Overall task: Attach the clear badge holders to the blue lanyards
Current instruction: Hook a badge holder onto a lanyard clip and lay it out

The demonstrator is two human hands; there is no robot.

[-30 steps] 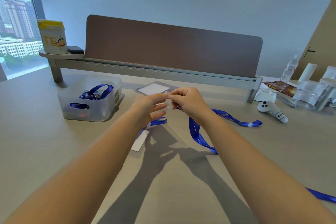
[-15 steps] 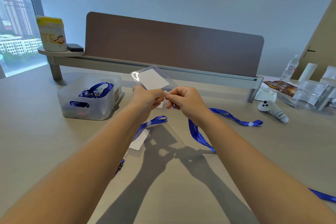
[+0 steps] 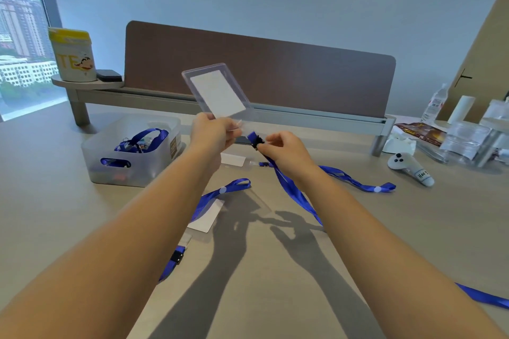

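On the desk (image 3: 82,228) lie two lanyards; left hand (image 3: 213,133) grips one badge holder (image 3: 217,92), right hand (image 3: 286,150) pinches another lanyard's clip (image 3: 257,142).

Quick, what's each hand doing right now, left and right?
Left hand: pinches the bottom edge of the clear badge holder, raised off the table.
Right hand: pinches the black clip of a blue lanyard.

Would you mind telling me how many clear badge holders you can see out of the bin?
3: one held up by the left hand, badge holder; one on the table under a lanyard, holder; one flat behind the hands, holder. More may be hidden in the bin.
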